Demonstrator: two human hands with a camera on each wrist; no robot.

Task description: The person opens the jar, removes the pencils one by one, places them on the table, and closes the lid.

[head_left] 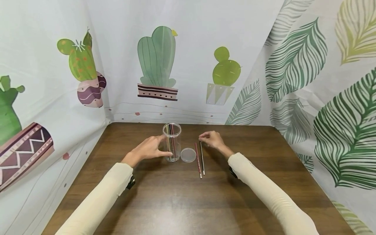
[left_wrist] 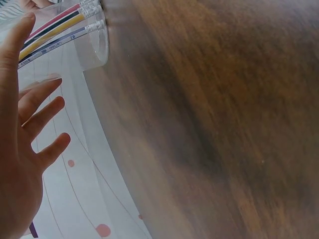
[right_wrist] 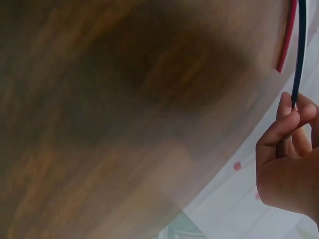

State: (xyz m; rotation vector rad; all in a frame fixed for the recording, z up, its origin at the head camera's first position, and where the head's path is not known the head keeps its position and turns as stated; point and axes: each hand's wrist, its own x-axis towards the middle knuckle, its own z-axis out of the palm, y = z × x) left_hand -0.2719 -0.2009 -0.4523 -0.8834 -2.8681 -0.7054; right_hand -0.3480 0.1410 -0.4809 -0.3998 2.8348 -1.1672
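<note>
A clear jar [head_left: 178,143] stands upright on the table with several pencils [left_wrist: 55,37] inside, their eraser ends down. My left hand [head_left: 150,147] is around the jar's left side, thumb in front and fingers toward the back; in the left wrist view the lower fingers are spread apart. A round clear lid [head_left: 188,155] lies just right of the jar. Beside it, a red pencil [head_left: 198,160] lies on the table. My right hand [head_left: 212,139] pinches the far tip of a dark pencil [head_left: 202,158], whose eraser end points toward me. Whether that pencil is lifted I cannot tell.
The brown wooden table [head_left: 173,202] reaches back to a white cloth backdrop [head_left: 194,65] printed with cacti and leaves. More of this cloth hangs at both sides.
</note>
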